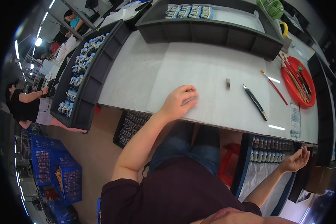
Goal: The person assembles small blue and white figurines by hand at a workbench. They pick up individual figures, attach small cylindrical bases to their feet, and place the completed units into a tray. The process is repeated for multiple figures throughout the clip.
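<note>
My left hand (178, 102) rests on white paper (209, 61) at the table's near edge. Its fingers are loosely bent and a little apart, with nothing visible in them. Off to the right, below table level, my right hand (295, 159) hovers beside a tray of small figurines (267, 156) with blue tops. Its fingers are half curled and apart, and no object shows in them. Between and beyond the hands lie a small grey block (228, 84), a dark craft knife (255, 102) with a silver tip, and a thin red brush (274, 87).
A red oval dish (313, 84) holds several brushes. Across the back stands a large dark tray (212, 31) with rows of figurines; another dark tray (97, 71) of figurines flanks the left. Blue baskets (69, 179) sit on the floor. A co-worker (24, 99) sits at far left.
</note>
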Demonstrator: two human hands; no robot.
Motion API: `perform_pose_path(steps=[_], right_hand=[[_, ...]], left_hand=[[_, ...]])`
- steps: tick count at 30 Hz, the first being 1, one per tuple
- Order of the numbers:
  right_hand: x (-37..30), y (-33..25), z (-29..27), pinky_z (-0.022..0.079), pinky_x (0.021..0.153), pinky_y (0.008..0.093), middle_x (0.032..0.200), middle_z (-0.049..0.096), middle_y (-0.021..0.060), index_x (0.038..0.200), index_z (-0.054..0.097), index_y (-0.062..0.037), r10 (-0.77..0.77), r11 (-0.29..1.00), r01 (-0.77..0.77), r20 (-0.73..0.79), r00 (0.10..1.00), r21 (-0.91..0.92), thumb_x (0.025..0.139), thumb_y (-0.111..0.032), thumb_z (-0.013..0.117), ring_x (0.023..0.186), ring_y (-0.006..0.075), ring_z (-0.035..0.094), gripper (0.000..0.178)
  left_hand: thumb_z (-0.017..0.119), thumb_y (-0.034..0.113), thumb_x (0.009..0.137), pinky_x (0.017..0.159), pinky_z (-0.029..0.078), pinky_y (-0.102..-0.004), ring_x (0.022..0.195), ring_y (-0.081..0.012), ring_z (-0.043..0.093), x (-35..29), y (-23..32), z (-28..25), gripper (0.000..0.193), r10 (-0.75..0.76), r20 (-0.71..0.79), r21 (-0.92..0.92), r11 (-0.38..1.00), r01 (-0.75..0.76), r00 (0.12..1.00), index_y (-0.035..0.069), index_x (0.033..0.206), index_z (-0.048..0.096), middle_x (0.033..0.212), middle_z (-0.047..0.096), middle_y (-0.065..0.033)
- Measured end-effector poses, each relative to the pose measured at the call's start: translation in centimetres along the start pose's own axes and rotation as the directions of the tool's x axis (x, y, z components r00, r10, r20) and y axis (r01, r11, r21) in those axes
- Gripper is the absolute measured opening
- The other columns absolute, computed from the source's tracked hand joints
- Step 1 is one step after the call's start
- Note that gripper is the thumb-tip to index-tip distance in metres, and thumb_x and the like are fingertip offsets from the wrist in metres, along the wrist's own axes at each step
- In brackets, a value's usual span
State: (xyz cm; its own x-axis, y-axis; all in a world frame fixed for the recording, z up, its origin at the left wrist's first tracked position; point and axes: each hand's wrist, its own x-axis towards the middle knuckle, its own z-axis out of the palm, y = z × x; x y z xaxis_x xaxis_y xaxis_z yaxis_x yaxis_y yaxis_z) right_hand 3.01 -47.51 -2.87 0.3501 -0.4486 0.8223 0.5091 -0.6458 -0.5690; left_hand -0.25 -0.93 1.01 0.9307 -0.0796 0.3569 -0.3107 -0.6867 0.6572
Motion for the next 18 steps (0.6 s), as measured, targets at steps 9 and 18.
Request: perform_pose_path(steps=[9,18], right_hand=[[-2.4,-4.7,3.4,0.048,0.077,0.0272,0.104,0.056,0.0158,0.110,0.046,0.0076,-0.069,0.967,-0.006,0.287,0.955,0.255,0.085,0.010,0.048,0.083,0.0170,0.056,0.025],[2.6,-12.6,10.6,0.047,0.065,0.0245,0.086,0.063,0.0125,0.108,0.053,0.0031,-0.174,0.962,-0.017,0.664,0.727,0.271,0.077,0.011,0.055,0.069,0.0136,0.058,0.032]], left_hand=[[0.064,0.009,0.078,0.080,0.046,-0.0299,0.098,-0.0200,0.056,0.8,0.2,0.2,0.018,0.003,-0.015,-0.022,1.000,-0.004,1.000,0.005,0.096,0.064,0.107,0.058,-0.0068],[0.060,0.000,0.081,0.073,0.047,-0.0230,0.084,-0.0120,0.059,6.4,0.4,-7.3,0.017,0.009,0.048,-0.235,0.972,0.002,0.999,0.002,0.097,0.064,0.097,0.063,-0.0067]])
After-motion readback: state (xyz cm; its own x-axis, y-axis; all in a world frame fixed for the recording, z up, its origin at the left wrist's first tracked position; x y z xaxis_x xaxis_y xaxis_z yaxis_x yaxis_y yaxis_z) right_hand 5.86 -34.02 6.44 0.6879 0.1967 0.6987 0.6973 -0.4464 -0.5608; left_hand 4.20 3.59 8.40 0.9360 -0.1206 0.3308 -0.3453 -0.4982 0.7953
